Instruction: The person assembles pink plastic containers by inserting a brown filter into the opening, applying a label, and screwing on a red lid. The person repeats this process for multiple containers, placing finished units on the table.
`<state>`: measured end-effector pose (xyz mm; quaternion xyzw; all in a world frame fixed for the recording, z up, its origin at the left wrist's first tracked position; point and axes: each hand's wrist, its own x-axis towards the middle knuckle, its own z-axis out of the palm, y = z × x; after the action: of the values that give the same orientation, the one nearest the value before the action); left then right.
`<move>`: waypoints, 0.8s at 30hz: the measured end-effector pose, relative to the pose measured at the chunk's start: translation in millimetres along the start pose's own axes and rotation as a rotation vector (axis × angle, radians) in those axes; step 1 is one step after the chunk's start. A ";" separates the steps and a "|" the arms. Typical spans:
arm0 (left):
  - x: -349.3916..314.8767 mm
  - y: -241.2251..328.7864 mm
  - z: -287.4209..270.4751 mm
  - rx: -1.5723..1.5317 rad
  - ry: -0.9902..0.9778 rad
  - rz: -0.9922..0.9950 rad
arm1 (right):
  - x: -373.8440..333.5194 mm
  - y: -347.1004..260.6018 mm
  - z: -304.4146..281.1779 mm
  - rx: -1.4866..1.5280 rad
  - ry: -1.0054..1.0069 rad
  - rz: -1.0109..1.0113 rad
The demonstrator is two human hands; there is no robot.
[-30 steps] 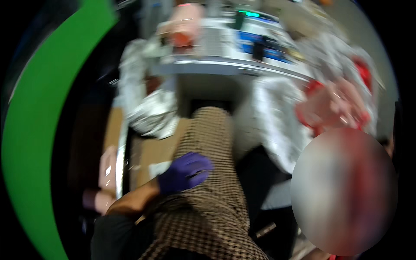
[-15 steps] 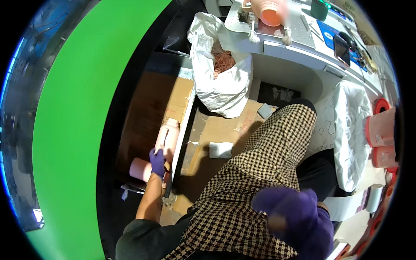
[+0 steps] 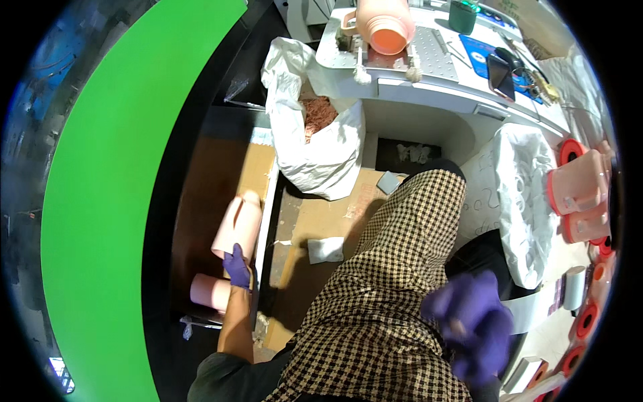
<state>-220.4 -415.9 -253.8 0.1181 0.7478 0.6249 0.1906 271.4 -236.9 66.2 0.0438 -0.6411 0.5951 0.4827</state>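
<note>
"Pink plastic, by the look of it: that bottle (image 3: 241,224) lies along the bin's (image 3: 269,211) right edge, narrow end toward the far edge. What has the left hand (image 3: 238,271) got?"

"Its gloved fingers (image 3: 236,254) reach the bottle's wide near end. Clamped on it or merely resting there, I can't tell."

"And the right hand (image 3: 472,328)?"

"Raised over the checked apron (image 3: 348,321), too blurred to say whether its fingers are together or apart."

"So what could go wrong?"

"Held that near its end, the smooth bottle could pivot and slip, I'd judge. Lifted crooked, it could knock against the bin's right edge. A second bottle (image 3: 209,293) lies by the near edge, just beside the left wrist; a careless forearm could set it rolling."

"Anything on the bench (image 3: 429,90)?"

"One pink jug (image 3: 385,27), lying mouth-outward at the front edge, toward the left corner. A hard bump might send it off, near the white bag (image 3: 328,161)."
</note>
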 end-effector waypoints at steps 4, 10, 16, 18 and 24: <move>-35.5 119.3 19.4 0.216 -0.272 0.582 | -18.8 40.1 -15.9 -0.650 0.163 0.340; -102.4 196.1 129.1 0.312 -0.833 0.867 | -28.7 75.3 -10.7 -0.820 0.096 0.271; -169.9 196.0 198.6 0.461 -0.737 1.015 | -52.3 71.6 -27.7 -0.955 0.222 0.336; -201.6 235.1 212.8 0.395 -0.753 1.013 | -56.6 75.0 -28.2 -0.890 0.228 0.377; -212.6 233.6 240.8 0.430 -0.675 1.294 | -54.0 65.4 -23.8 -0.886 0.132 0.303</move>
<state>60.6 -245.2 -31.0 0.7523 0.5360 0.3825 -0.0227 272.4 -226.8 -21.3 -0.2984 -0.8005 0.3292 0.4023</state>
